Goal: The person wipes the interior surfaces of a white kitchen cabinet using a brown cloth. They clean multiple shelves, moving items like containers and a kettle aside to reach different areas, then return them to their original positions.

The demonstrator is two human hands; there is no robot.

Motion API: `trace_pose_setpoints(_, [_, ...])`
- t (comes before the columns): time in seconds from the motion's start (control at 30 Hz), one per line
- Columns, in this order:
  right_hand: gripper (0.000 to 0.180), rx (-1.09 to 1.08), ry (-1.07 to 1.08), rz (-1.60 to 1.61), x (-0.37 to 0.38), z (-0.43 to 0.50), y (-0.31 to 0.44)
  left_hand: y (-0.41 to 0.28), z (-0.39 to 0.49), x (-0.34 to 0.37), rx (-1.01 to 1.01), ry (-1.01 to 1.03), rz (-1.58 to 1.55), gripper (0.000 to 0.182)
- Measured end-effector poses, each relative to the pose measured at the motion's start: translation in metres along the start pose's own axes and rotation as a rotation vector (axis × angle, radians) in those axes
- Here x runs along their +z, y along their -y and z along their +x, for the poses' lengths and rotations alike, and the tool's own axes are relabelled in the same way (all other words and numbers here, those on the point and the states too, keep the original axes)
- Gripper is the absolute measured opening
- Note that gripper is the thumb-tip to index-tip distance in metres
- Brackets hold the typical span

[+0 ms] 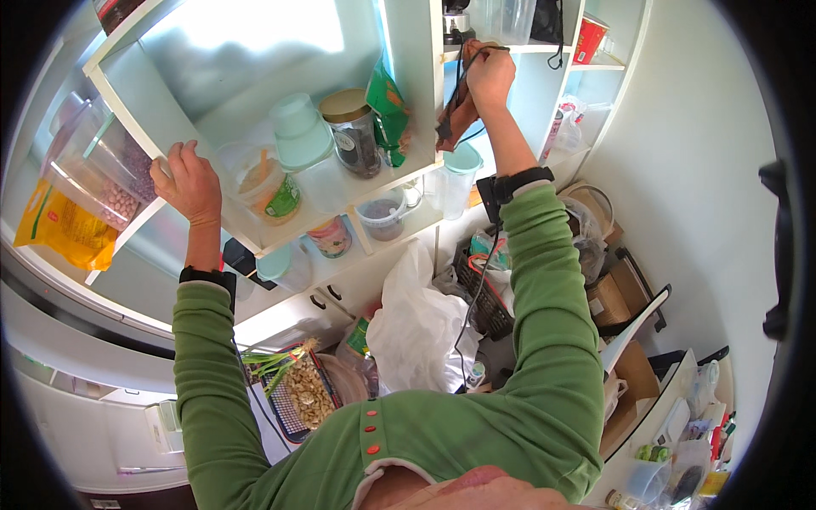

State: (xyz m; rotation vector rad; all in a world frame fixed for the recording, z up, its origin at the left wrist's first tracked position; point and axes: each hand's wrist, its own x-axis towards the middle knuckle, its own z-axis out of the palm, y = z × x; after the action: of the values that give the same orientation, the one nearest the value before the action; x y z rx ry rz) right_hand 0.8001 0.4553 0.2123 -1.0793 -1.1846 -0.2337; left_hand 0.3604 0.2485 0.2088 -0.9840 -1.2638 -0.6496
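My right hand point(491, 73) is raised to the upper shelves and shut on a crumpled brown cloth-like piece point(460, 121) with dark cord about it. The piece hangs in front of a white upright panel, and its exact kind is unclear. On the left, my left hand point(191, 185) grips the slanting front edge of a white shelf unit point(236, 226). Near it stand a plastic tub with a green label point(274, 194) and a clear container of pink beans point(118, 201). A gold-lidded jar point(350, 131) and a green bag point(387, 115) share the middle compartment.
A yellow bag point(64, 226) juts past the left shelf. Below, a basket of mushroom-like pieces point(309, 395) with green onions point(280, 366) sits near a white plastic bag point(421, 319). A thin black cable point(468, 319) hangs by my right arm. Cardboard boxes point(615, 296) stand right.
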Motion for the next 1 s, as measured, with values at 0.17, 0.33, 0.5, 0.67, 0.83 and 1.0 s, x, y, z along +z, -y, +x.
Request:
trace_pose_setpoints(0.17, [0.019, 0.235, 0.209, 0.014, -0.016, 0.022, -0.021, 0.005, -0.004, 0.005, -0.012, 0.042, -0.013, 0.031])
trace_pose_setpoints(0.33, [0.016, 0.379, 0.886, 0.162, -0.071, 0.001, -0.058, 0.005, -0.007, 0.008, -0.008, 0.051, 0.004, 0.031])
trace_pose_setpoints(0.5, [0.025, 0.353, 1.416, -0.113, -0.159, -0.069, -0.097, 0.003, -0.007, 0.007, -0.008, 0.021, 0.018, 0.031])
trace_pose_setpoints(0.67, [0.022, 0.939, 1.457, 0.577, -0.220, -0.141, -0.113, 0.005, -0.007, 0.009, -0.008, 0.037, -0.003, 0.031])
trace_pose_setpoints(0.83, [0.025, 1.565, 0.891, 1.043, -0.261, -0.249, -0.146, 0.005, -0.008, 0.009, -0.009, 0.070, 0.036, 0.033])
trace_pose_setpoints(1.0, [0.005, 0.470, 1.106, -0.578, -0.280, -0.273, -0.193, 0.006, -0.007, 0.007, -0.005, 0.091, 0.017, 0.032])
